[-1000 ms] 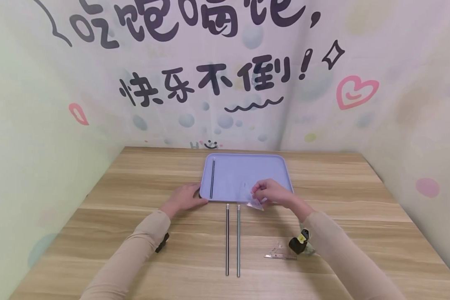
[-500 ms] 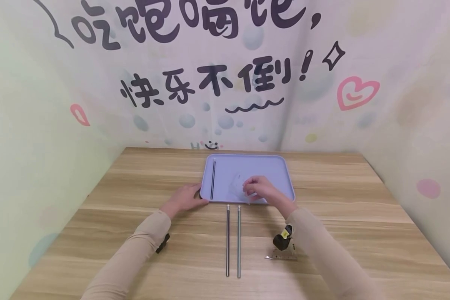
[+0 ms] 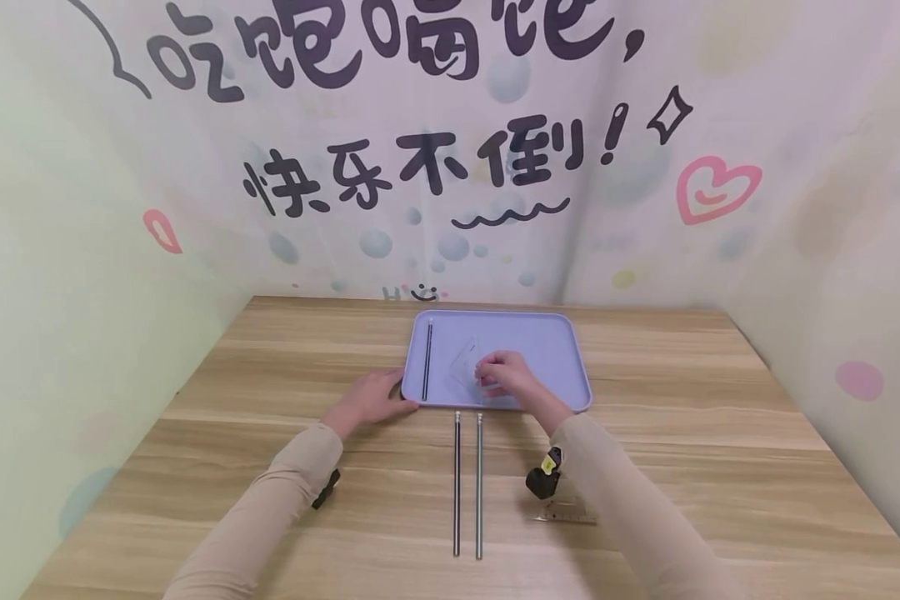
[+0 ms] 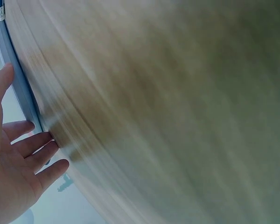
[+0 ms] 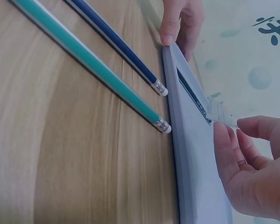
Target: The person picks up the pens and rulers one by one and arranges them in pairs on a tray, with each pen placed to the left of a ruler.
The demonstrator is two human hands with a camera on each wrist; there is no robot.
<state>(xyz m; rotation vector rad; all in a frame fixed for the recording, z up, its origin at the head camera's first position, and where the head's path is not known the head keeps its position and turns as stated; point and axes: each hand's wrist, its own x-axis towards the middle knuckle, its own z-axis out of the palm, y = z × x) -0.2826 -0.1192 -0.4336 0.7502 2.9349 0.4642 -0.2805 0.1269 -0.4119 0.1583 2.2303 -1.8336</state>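
1. Set square (image 3: 462,364): our right hand (image 3: 506,375) is pinching it between thumb and fingers over the tray (image 3: 547,346), right of the pencil lying there (image 3: 427,362); whether it is touching down, we cannot tell.
2. Our left hand (image 3: 371,398) is bracing the tray's near left corner, fingers loosely extended.
3. For good placing, we should be lowering it flat, clearing that pencil, and releasing gently.
4. We are counting one tray, one set square in hand, three pencils (one aboard; blue pencil (image 5: 116,44) and green pencil (image 5: 84,53) on the table (image 3: 367,533)), and one clear ruler (image 3: 562,518), partly hidden.
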